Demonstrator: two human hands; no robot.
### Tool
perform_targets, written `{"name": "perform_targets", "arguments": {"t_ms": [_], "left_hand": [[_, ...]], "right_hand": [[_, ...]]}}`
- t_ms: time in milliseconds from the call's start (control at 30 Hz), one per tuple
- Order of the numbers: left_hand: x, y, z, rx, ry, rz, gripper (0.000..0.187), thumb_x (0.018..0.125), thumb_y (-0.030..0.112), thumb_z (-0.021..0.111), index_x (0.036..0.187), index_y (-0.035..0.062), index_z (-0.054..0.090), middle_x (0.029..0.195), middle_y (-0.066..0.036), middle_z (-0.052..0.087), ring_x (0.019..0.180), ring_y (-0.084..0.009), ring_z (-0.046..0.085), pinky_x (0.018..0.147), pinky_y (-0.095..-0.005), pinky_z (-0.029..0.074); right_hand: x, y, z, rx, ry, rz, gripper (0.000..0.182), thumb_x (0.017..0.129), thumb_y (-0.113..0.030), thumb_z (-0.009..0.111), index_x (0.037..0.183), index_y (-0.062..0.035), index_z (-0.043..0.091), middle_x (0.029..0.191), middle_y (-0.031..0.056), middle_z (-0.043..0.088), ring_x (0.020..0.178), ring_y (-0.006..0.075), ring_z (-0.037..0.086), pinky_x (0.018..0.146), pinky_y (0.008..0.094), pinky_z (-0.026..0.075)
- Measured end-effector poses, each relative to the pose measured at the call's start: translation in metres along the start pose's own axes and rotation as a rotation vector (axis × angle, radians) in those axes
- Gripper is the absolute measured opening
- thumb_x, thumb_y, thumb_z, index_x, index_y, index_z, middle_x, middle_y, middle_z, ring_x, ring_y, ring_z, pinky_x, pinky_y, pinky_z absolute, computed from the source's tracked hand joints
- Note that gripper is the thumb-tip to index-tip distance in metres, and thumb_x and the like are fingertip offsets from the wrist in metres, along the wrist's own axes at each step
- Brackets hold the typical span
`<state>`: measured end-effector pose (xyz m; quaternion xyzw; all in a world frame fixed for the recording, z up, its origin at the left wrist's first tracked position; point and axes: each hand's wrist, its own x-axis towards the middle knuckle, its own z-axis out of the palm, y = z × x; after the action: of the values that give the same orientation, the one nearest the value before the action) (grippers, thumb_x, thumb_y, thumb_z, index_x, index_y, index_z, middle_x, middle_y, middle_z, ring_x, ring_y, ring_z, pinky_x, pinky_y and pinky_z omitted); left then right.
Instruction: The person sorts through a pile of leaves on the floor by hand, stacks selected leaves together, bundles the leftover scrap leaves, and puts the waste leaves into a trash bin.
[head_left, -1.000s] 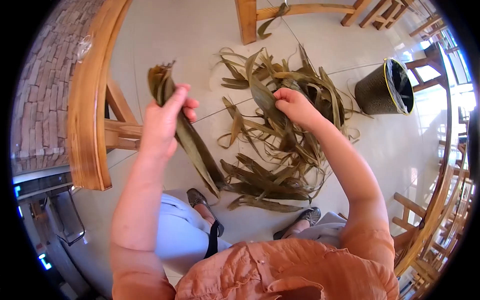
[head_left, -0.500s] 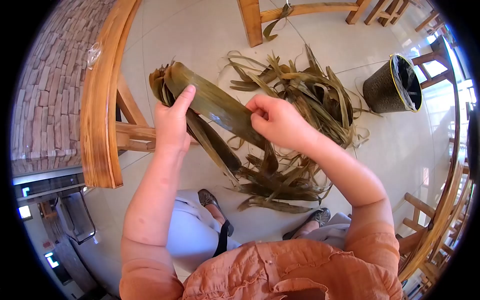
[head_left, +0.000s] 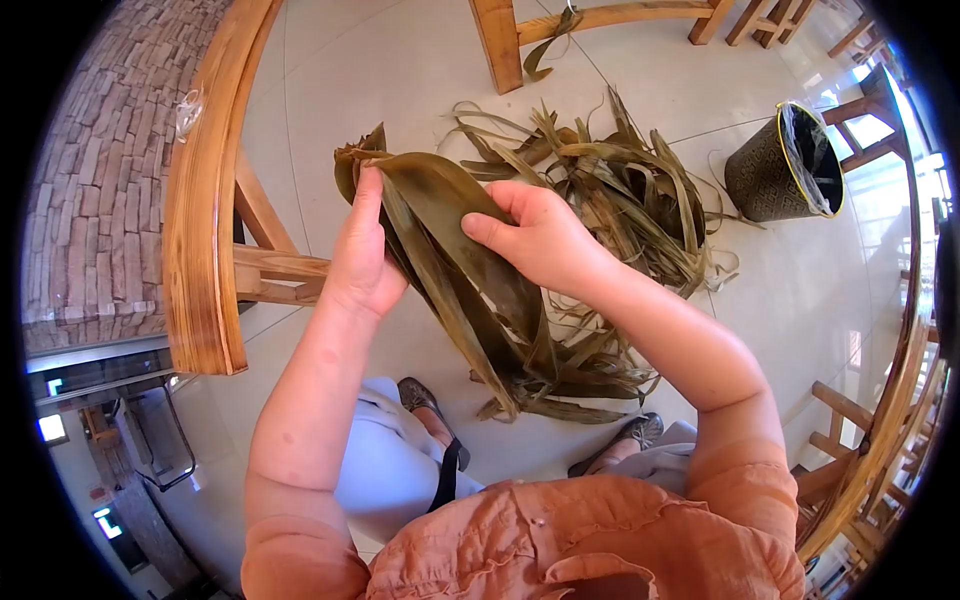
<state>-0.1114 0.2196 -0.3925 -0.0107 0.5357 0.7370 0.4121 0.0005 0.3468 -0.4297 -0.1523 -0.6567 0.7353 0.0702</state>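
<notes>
A bundle of long, broad dried leaves [head_left: 440, 185], olive-brown and folded lengthwise, hangs between my hands. My left hand [head_left: 362, 245] is closed round the bundle near its upper end, thumb lying along the leaves. Further along the same bundle, my right hand [head_left: 545, 235] pinches the edge of one broad leaf, its thumb on the near face and its fingers mostly behind. The lower ends of the bundle droop toward the floor. Beyond my right hand lies a loose heap of leaf strips [head_left: 640, 185], and more leaf pieces [head_left: 580, 385] lie nearer my feet.
A wooden bench [head_left: 205, 220] stands on the left. At the right is a dark patterned bin [head_left: 765, 170] with a plastic liner and yellow rim. Wooden table legs [head_left: 497, 45] stand at the top. Pale floor tiles [head_left: 370, 60] run underneath.
My left hand has shifted slightly right with the bundle. My right hand has turned, thumb now on the leaf face, and the broad leaf has opened out and tilted downward.
</notes>
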Motion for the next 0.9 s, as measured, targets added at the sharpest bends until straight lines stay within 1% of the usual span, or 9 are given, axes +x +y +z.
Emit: {"name": "perform_targets", "arguments": {"t_ms": [100,167,267,367,500,600,700,800,900], "left_hand": [[-0.003,0.004,0.002,-0.073,-0.055,-0.03,0.054,0.09,0.057,0.045,0.109,0.007,0.054,0.105,-0.008,0.059,0.097,-0.0194,0.056,0.087,-0.0348,0.046],[0.008,-0.001,-0.019,-0.083,-0.076,-0.036,0.058,0.089,0.057,0.045,0.114,0.0057,0.053,0.11,-0.009,0.058,0.102,-0.0209,0.055,0.09,-0.0359,0.045],[0.01,-0.003,-0.021,-0.066,-0.138,0.0,0.063,0.088,0.059,0.044,0.117,0.0039,0.051,0.114,-0.011,0.058,0.104,-0.0224,0.055,0.092,-0.0377,0.045],[0.004,-0.003,-0.011,-0.021,-0.238,0.011,0.069,0.086,0.063,0.044,0.119,0.0031,0.05,0.116,-0.012,0.058,0.105,-0.0235,0.055,0.094,-0.0389,0.044],[0.004,-0.011,-0.013,0.064,-0.343,0.067,0.069,0.085,0.063,0.043,0.121,0.0043,0.048,0.118,-0.015,0.056,0.109,-0.0252,0.054,0.096,-0.0396,0.043],[0.002,-0.014,-0.013,0.15,-0.404,0.187,0.06,0.09,0.055,0.044,0.123,0.0043,0.046,0.119,-0.017,0.056,0.111,-0.0274,0.053,0.098,-0.0409,0.042],[-0.003,-0.012,-0.006,0.276,-0.281,0.217,0.047,0.095,0.042,0.043,0.122,0.0033,0.045,0.119,-0.019,0.055,0.111,-0.0289,0.052,0.097,-0.0423,0.042],[0.002,-0.004,-0.011,0.024,-0.242,0.06,0.043,0.097,0.037,0.037,0.124,0.0035,0.043,0.123,-0.021,0.051,0.115,-0.0323,0.049,0.099,-0.0441,0.04],[0.009,0.011,-0.019,-0.08,-0.205,0.09,0.04,0.098,0.033,0.034,0.124,0.0036,0.043,0.124,-0.019,0.051,0.116,-0.0305,0.049,0.099,-0.0439,0.04]], "right_hand": [[-0.002,-0.001,0.007,0.208,-0.027,0.058,0.024,0.088,-0.019,0.057,0.093,0.005,0.06,0.079,0.0057,0.064,0.071,0.0088,0.055,0.067,0.0269,0.047],[-0.002,-0.002,0.01,0.297,0.004,0.076,0.025,0.089,-0.018,0.056,0.095,0.0056,0.06,0.081,0.0044,0.064,0.073,0.0083,0.056,0.068,0.0262,0.048],[-0.002,0.002,0.013,0.241,-0.016,0.121,0.025,0.089,-0.018,0.056,0.098,0.0052,0.06,0.081,0.0059,0.064,0.073,0.0094,0.057,0.069,0.0279,0.048],[-0.005,0.003,0.021,0.152,-0.05,0.058,0.027,0.087,-0.018,0.056,0.101,0.0047,0.06,0.081,0.0093,0.065,0.074,0.0122,0.059,0.07,0.0295,0.048],[-0.003,0.0,0.026,0.026,0.002,0.063,0.028,0.085,-0.019,0.057,0.101,0.0037,0.061,0.079,0.0125,0.064,0.074,0.0167,0.061,0.071,0.0319,0.048],[-0.002,-0.003,0.027,-0.021,0.031,0.094,0.028,0.083,-0.019,0.058,0.099,0.0033,0.062,0.078,0.0141,0.064,0.074,0.0202,0.061,0.071,0.0335,0.048],[-0.002,-0.001,0.028,-0.032,0.04,0.025,0.029,0.082,-0.02,0.06,0.099,0.0031,0.062,0.078,0.0145,0.064,0.073,0.0215,0.061,0.07,0.0337,0.048],[-0.002,0.002,0.027,-0.065,-0.061,0.043,0.029,0.081,-0.021,0.062,0.098,0.0021,0.062,0.078,0.0128,0.063,0.072,0.0192,0.059,0.068,0.0326,0.047],[0.001,0.02,0.022,0.0,-0.222,0.167,0.027,0.081,-0.021,0.063,0.097,0.0015,0.063,0.078,0.0098,0.063,0.071,0.0155,0.057,0.068,0.0307,0.047]]}}
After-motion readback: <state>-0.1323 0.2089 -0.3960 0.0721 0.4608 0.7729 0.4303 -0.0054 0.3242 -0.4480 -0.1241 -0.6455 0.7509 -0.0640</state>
